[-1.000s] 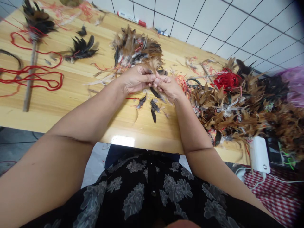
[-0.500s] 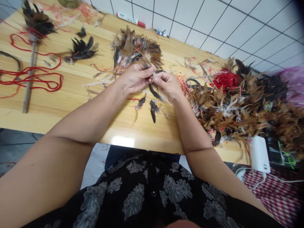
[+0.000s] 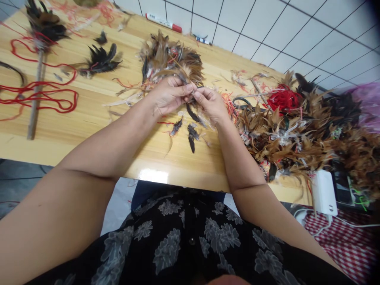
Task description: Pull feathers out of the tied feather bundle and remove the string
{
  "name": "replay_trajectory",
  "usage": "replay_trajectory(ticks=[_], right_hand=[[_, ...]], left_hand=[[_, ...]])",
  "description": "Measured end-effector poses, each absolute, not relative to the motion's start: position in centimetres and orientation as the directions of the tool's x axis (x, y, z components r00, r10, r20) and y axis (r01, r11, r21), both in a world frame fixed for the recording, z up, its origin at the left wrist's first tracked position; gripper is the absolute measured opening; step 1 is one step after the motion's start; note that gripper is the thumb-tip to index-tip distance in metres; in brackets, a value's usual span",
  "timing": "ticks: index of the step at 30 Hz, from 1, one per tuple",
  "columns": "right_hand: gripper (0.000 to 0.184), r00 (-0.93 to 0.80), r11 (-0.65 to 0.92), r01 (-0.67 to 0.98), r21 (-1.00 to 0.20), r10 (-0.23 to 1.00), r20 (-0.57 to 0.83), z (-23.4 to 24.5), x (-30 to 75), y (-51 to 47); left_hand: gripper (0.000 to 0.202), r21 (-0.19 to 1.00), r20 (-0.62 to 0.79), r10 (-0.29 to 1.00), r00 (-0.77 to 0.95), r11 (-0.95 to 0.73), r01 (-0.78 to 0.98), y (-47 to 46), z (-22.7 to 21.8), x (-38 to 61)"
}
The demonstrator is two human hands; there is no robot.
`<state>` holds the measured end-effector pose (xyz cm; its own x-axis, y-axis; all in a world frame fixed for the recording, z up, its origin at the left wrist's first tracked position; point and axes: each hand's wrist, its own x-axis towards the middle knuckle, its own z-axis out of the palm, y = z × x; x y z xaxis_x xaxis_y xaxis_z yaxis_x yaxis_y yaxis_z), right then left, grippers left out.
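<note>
Above the middle of the table, my left hand (image 3: 173,95) pinches brown feathers (image 3: 179,72) by their base, the tips pointing up and left. My right hand (image 3: 210,103) meets it, thumb and fingertips closed at the same base; what those fingers grip is mostly hidden. Just behind my hands lies a bundle of brown feathers (image 3: 170,55) with bits of red string. Small dark feathers (image 3: 192,136) lie on the wood below my hands.
A large heap of brown feathers (image 3: 297,142) with a red string bundle (image 3: 283,99) covers the right side. A stick with black feathers (image 3: 37,91) and loose red cord (image 3: 65,103) lie left. A white charger (image 3: 325,193) sits at the front right edge. Markers (image 3: 163,23) lie by the tiled wall.
My hands stay together in nearly the same place. The feathers in my left hand have turned, and more of their length now shows towards the left.
</note>
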<state>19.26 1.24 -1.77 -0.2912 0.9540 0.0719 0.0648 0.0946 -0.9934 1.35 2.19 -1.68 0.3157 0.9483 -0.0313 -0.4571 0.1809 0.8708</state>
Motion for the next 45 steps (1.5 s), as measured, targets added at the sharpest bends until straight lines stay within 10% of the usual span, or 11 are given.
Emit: replay_trajectory(ticks=[18,30,34,38,45], right_hand=[[0.07,-0.579,-0.074,0.017,-0.997,0.812,-0.07,-2.2,20.9,1.7],[0.055,-0.348,-0.023,0.035,-0.999,0.937,-0.034,-2.2,19.9,1.5],[0.058,-0.247,0.008,0.041,-0.999,0.969,-0.002,-2.2,21.1,2.5],[0.058,-0.146,-0.061,0.005,-0.998,0.987,-0.061,-3.3,22.3,3.4],[0.067,-0.041,0.057,0.039,-0.998,0.998,0.056,-8.1,22.7,5.5]], left_hand=[[0.034,0.951,-0.032,0.863,0.504,0.181,-0.249,3.8,-2.7,-0.6],[0.021,0.936,0.021,0.938,0.345,0.103,-0.337,2.5,-1.7,0.6],[0.019,0.977,0.208,0.971,0.116,-0.211,0.015,3.5,-2.6,-0.1],[0.009,0.737,0.256,0.918,0.304,-0.389,0.552,3.5,-2.5,-0.8],[0.011,0.468,0.23,0.89,0.393,-0.455,0.757,2.3,-2.8,0.2]])
